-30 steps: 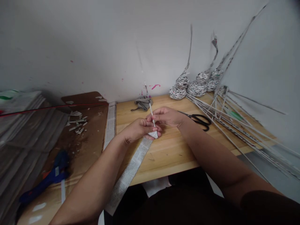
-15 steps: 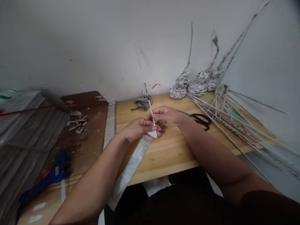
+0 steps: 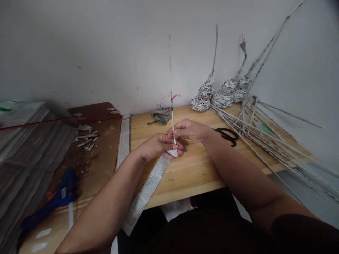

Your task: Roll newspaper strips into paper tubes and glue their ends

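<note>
Both hands meet over the wooden table (image 3: 185, 180). My left hand (image 3: 160, 145) pinches the folded end of a newspaper strip (image 3: 149, 187), whose flat tail slants down past the table's front edge. Just above it, my right hand (image 3: 189, 131) has thumb and fingers closed on a thin rolled paper stick (image 3: 172, 113). This stick rises from the strip's end, nearly upright, its top faint and blurred against the wall. Some fingertips are hidden behind the paper.
Black-handled scissors (image 3: 229, 135) lie right of my right hand. Behind stand woven paper figures (image 3: 201, 102), with long paper sticks (image 3: 254, 141) at right. A grey cloth (image 3: 161, 115) lies at the back. At left are a blue glue gun (image 3: 65, 190), paper scraps (image 3: 88, 139) and stacked newspaper (image 3: 31, 141).
The paper stick has swung from leaning left to nearly upright. Both hands have stayed in almost the same place, still holding the paper.
</note>
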### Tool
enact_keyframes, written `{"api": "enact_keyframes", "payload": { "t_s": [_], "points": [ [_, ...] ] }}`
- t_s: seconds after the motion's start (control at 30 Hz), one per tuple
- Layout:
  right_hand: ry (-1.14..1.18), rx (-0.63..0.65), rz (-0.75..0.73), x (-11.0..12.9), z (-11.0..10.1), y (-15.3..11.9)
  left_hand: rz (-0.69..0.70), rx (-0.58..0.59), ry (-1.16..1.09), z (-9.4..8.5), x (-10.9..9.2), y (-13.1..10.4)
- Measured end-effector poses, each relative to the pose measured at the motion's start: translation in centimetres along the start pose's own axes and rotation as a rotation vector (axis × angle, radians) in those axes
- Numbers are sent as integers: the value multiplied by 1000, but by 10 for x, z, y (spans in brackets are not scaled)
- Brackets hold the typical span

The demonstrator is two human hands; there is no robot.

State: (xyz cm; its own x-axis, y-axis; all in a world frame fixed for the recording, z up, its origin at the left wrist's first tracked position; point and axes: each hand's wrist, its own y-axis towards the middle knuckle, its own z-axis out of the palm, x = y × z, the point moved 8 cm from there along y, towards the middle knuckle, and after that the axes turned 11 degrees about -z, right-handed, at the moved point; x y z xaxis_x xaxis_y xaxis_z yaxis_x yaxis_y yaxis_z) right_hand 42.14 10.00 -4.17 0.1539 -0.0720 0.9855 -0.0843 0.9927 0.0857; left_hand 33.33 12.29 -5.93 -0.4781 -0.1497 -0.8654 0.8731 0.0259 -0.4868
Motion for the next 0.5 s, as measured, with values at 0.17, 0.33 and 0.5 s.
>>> {"api": "enact_keyframes", "payload": {
  "t_s": [0.17,0.33,0.5],
  "points": [
    [4,-110,-18,-8,-9,4,-32,7,22,1,2,0],
    [53,68,-18,-6,4,2,-16,-8,8,-1,-1,-1],
    [29,-11,-80,-4,-4,4,-31,25,27,1,1,0]
  ]
}}
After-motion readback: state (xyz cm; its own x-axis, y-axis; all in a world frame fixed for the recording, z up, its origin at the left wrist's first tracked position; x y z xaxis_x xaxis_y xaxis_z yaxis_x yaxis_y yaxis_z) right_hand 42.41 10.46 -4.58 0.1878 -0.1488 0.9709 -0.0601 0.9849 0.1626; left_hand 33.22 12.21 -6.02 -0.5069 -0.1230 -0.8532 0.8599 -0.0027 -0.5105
